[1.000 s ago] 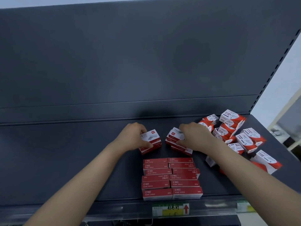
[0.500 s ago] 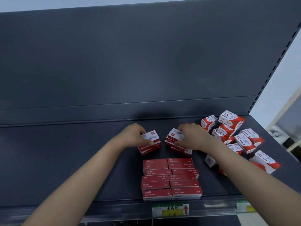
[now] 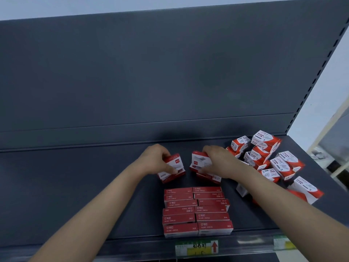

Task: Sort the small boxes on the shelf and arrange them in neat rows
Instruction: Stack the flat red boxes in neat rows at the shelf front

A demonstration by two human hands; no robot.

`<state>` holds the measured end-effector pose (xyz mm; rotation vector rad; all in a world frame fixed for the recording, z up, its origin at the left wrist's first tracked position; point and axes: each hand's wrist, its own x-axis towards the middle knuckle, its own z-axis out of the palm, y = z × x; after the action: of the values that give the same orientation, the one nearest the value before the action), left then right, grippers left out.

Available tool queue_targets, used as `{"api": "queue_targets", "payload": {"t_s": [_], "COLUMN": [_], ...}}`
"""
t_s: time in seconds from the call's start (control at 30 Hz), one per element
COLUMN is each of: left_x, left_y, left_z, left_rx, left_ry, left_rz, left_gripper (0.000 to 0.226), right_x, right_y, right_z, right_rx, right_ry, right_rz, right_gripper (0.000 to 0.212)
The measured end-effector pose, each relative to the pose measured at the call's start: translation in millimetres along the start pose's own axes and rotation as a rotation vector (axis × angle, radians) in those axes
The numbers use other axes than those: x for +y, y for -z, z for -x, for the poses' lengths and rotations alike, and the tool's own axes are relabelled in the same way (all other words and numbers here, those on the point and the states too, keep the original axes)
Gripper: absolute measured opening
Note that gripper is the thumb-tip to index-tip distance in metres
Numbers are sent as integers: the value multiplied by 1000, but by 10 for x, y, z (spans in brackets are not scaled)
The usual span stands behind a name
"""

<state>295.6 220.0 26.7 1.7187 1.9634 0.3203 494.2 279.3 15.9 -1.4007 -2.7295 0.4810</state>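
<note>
both hands (image 3: pixel 154 161) (image 3: pixel 220 160) grip staple boxes (image 3: pixel 171 168) on shelf (image 3: pixel 75 186).

Only the person's two arms are in sight. The slim, smooth left forearm (image 3: pixel 98 210) runs up from the lower left of the frame, bare along all of its visible length to the wrist. The right forearm (image 3: pixel 279 205), at the lower right, is uncovered too and looks broader near the frame's edge. The left hand (image 3: pixel 154 159) and the right hand (image 3: pixel 217 159), near the middle of the frame, are both bare, their backs and knuckles showing. The nails are too small to make out.
</note>
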Motion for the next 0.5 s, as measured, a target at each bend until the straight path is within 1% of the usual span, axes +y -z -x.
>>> {"api": "queue_targets", "payload": {"t_s": [0.1,0.17,0.2,0.23,0.33,0.5], "left_x": [48,77,84,86,64,-13], "left_y": [-2,-52,-84,-122,-261,-415], "left_z": [101,171,205,235,303,346], "left_rx": [27,41,48,55,66,38], "left_ry": [-82,-139,-161,-181,-242,-292], "left_rz": [-26,-98,-127,-142,-145,-167], "left_gripper": [27,28,28,27,26,29], "right_x": [-20,-27,-26,-21,5,34], "right_y": [38,31,18,2,-58,-148], "right_z": [92,151,175,199,262,352], "right_rx": [-92,-161,-185,-201,-209,-140], "right_ry": [73,122,145,169,205,242], "right_rz": [-141,-165,-164,-152,-79,-52], "right_gripper": [34,18,15,17,33,36]}}
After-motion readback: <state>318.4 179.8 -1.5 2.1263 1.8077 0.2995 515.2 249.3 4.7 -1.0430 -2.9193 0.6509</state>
